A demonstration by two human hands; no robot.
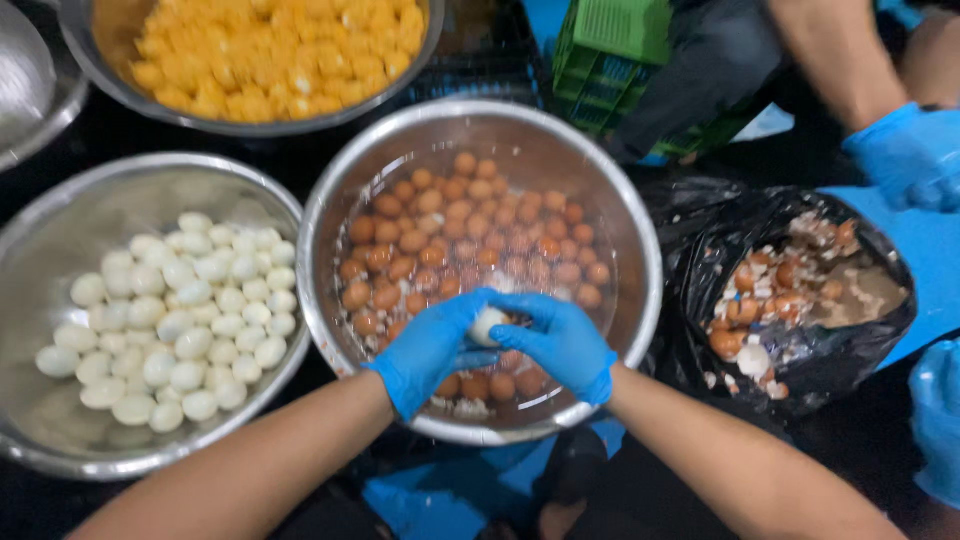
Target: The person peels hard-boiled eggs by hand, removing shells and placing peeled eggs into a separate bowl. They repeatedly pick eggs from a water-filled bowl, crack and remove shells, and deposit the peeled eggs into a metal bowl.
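Both my hands wear blue gloves and meet over the near side of a steel bowl (640,250) holding water and several brown-shelled eggs (470,225). A white peeled egg (489,324) sits between them. My left hand (430,345) cups it from the left, and my right hand (562,342) closes on it from the right with the fingertips on top. Left of this bowl, another steel bowl (60,220) holds a pile of white peeled eggs (180,320).
A black plastic bag (700,240) with broken brown eggshells lies open to the right. A bowl of yellow yolks (270,50) stands at the back. Another person's blue-gloved hands (910,155) are at the right edge, beside a green crate (610,50).
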